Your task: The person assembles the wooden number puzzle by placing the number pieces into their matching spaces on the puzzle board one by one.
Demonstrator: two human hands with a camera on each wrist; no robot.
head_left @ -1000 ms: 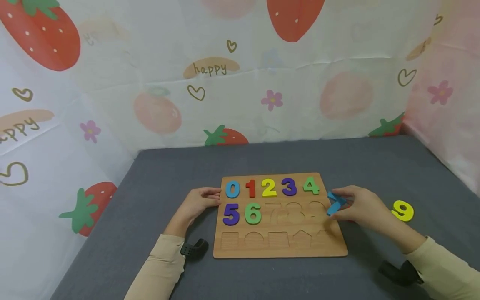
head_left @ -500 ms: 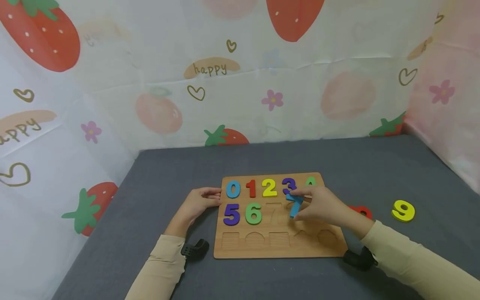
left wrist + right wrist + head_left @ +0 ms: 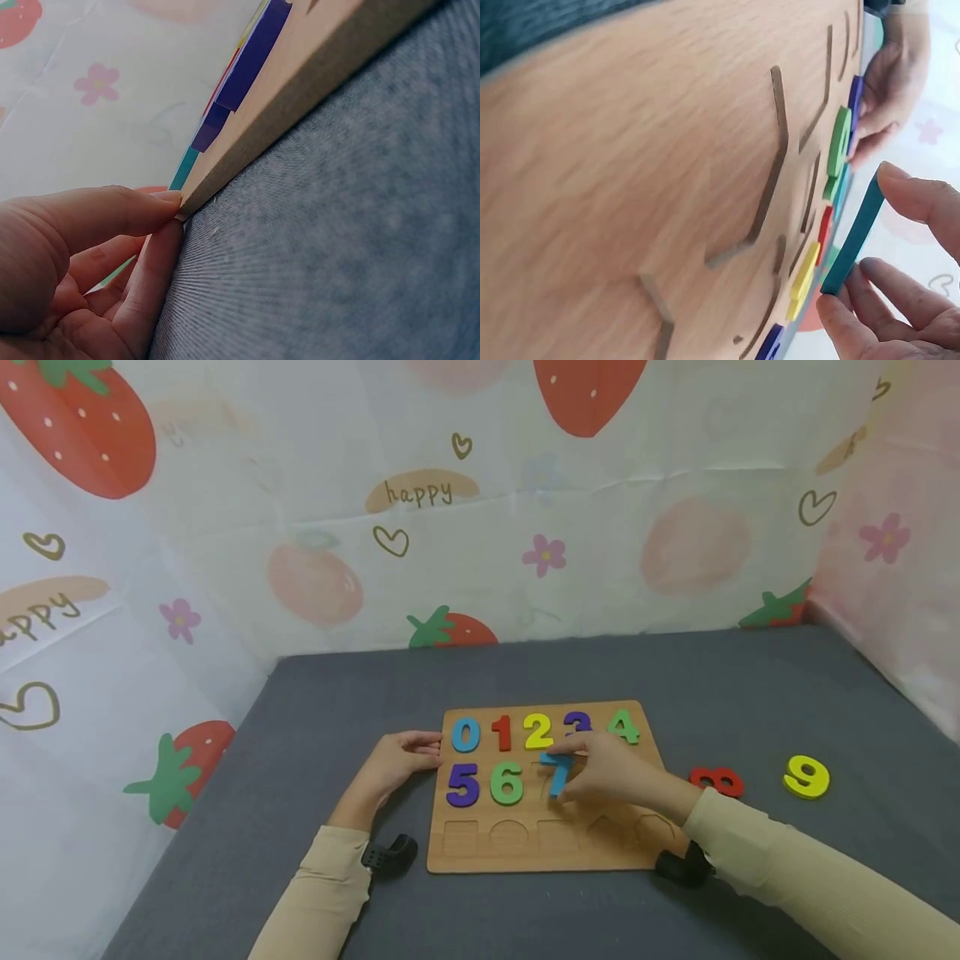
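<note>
My right hand (image 3: 607, 768) pinches a blue number 7 (image 3: 557, 772) between thumb and fingers, over the middle row of the wooden number puzzle board (image 3: 487, 860). In the right wrist view the blue 7 (image 3: 855, 232) is seen edge-on, tilted and above the board's face. My left hand (image 3: 401, 764) holds the board's left edge; the left wrist view shows its thumb (image 3: 142, 210) and forefinger at a corner. Seated in the board are a blue 0 (image 3: 466, 735), red 1, yellow 2, purple 3, green 4, purple 5 (image 3: 462, 785) and green 6 (image 3: 506, 783). The right hand partly covers the 3.
To the right of the board, a red 8 (image 3: 717, 782) and a yellow 9 (image 3: 807, 777) lie on the grey tablecloth (image 3: 360, 689). Shape recesses line the board's bottom row. A printed strawberry curtain (image 3: 480, 560) stands behind the table.
My right hand has carried the blue 7 leftward from the board's right edge to the middle row, beside the 6. The red 8 has come into view. My left hand stays put.
</note>
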